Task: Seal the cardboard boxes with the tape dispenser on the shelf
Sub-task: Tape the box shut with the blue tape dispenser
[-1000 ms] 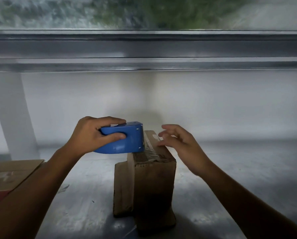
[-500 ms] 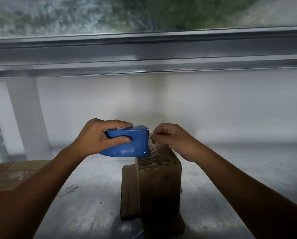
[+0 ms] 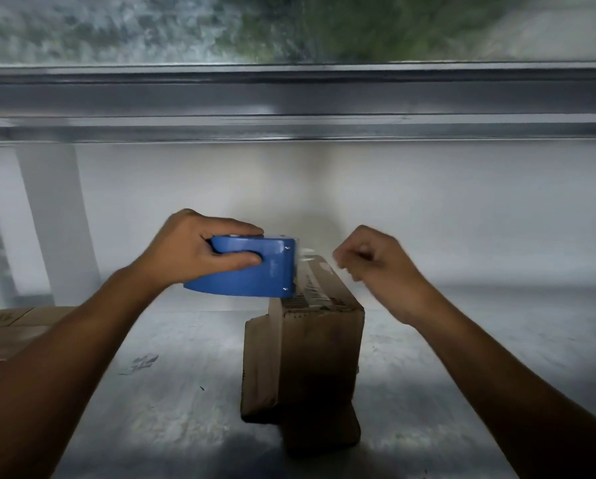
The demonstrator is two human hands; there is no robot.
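Note:
A small brown cardboard box (image 3: 320,340) stands upright on the grey shelf (image 3: 445,357) in the middle, with a side flap (image 3: 258,368) hanging loose on its left. My left hand (image 3: 193,254) grips the blue tape dispenser (image 3: 255,274) just above the box's top left edge, its mouth facing right. My right hand (image 3: 376,261) is blurred to the right of the dispenser, above the box's far right corner, fingers curled in a pinch. A faint pale strip of tape (image 3: 307,255) shows at the dispenser's mouth, toward that pinch.
Another flat cardboard box (image 3: 13,326) lies at the left edge of the shelf. A white post (image 3: 58,219) stands at the back left, and a metal beam (image 3: 289,98) runs overhead. The white back wall is close behind the box.
My right hand reached the dispenser's mouth, pinched there, and has now pulled away to the right. The left hand with the dispenser stayed over the box.

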